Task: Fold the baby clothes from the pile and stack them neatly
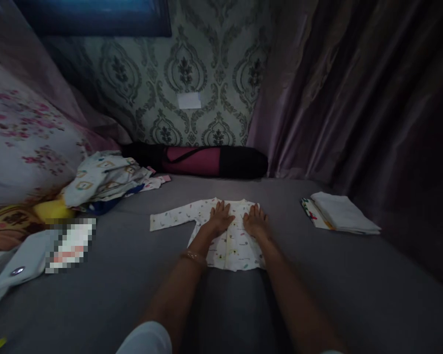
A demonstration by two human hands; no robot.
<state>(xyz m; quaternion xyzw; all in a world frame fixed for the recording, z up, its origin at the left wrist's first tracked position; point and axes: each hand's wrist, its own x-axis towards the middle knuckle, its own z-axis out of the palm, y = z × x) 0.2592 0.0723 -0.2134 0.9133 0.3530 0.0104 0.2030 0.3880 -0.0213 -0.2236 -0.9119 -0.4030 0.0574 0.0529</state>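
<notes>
At left, a white-and-red item (73,245) is pixelated past reading. Midway on the grey sheet (114,290), left hand (221,220) and right hand (256,222) lie flat, fingers spread, on a baby shirt (233,248), its print too small to read; damask wallpaper (217,54) rises behind, a mauve curtain (299,108) right.

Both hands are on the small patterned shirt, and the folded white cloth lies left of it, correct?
No: the head view shows the folded white cloth right of the patterned shirt. The left hand and right hand are indeed on the shirt.
</notes>
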